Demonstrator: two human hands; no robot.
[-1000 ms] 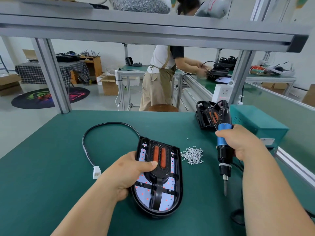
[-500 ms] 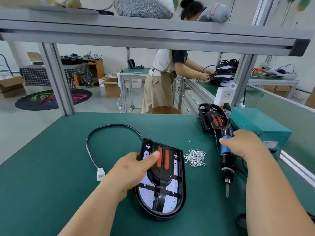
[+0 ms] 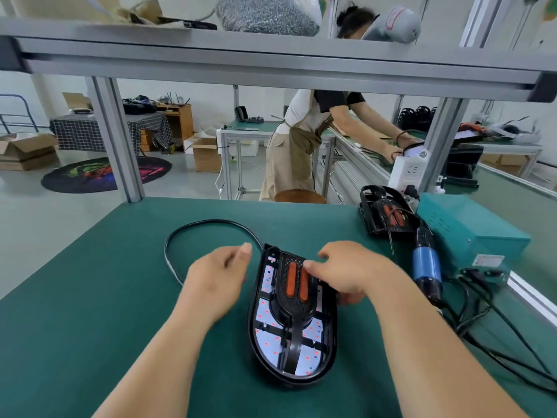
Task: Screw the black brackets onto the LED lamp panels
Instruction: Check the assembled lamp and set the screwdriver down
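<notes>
LED lamp panel lies flat at the middle of the green bench mat, rounded end toward me, red diodes lit. The black bracket, with two orange strips, sits on the panel's upper half. My right hand reaches over the panel's right side. Its fingers are slightly spread, one tip touching the bracket beside the strips. My left hand is just left of the panel and apart from it. Its fingers are curled, thumb against forefinger, and I cannot tell whether they pinch anything. A black cable loops from the panel's far corner. The blue screwdriver lies to the right, beside a teal box. A second panel rests behind.
</notes>
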